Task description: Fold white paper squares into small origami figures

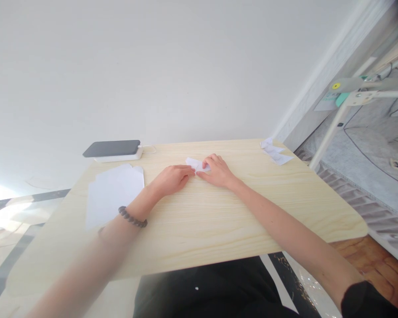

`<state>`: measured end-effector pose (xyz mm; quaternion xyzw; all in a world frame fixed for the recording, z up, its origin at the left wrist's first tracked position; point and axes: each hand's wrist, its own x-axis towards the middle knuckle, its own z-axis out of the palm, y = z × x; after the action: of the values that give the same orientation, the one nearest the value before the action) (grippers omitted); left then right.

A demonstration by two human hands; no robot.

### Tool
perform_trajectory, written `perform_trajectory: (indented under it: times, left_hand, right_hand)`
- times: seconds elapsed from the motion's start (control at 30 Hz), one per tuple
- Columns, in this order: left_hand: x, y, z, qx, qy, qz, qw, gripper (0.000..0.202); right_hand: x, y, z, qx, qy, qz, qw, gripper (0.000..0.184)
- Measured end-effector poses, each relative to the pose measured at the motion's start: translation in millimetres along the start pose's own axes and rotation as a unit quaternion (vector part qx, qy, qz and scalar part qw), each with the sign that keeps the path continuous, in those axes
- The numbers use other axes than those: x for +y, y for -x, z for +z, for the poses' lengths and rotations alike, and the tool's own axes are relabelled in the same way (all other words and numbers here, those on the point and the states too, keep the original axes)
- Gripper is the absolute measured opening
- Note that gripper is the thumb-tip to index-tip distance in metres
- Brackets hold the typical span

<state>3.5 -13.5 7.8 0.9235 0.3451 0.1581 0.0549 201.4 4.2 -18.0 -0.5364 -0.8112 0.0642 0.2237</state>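
Note:
A small piece of folded white paper [193, 162] lies on the wooden table, between the fingertips of both hands. My left hand [175, 179], with a dark bead bracelet at its wrist, presses its closed fingers on the paper's near left edge. From the other side, my right hand [217, 171] pinches the right part of the paper between thumb and curled fingers. The fingers cover much of the paper, so its full shape is hidden.
A stack of white paper sheets [111, 194] rests at the table's left. Behind it a dark phone [114, 148] lies on a white box [119, 157], with a cable attached. Folded paper pieces [275, 152] sit at the far right corner. A wall borders the table's back.

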Motion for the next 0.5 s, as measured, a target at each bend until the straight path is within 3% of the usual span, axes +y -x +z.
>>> perform_trajectory:
  times: [0.3,0.5]
  left_hand:
    - [-3.1,0.8,-0.8,0.006,0.019,-0.009,1.0,0.033]
    - [-4.4,0.6,1.0,0.016,0.028,0.035,0.999,0.031]
  right_hand:
    - [-2.2,-0.2,-0.9,-0.001,0.001,0.007,1.0,0.027]
    - [-3.1,1.9,0.5,0.012,0.007,0.003,1.0,0.032]
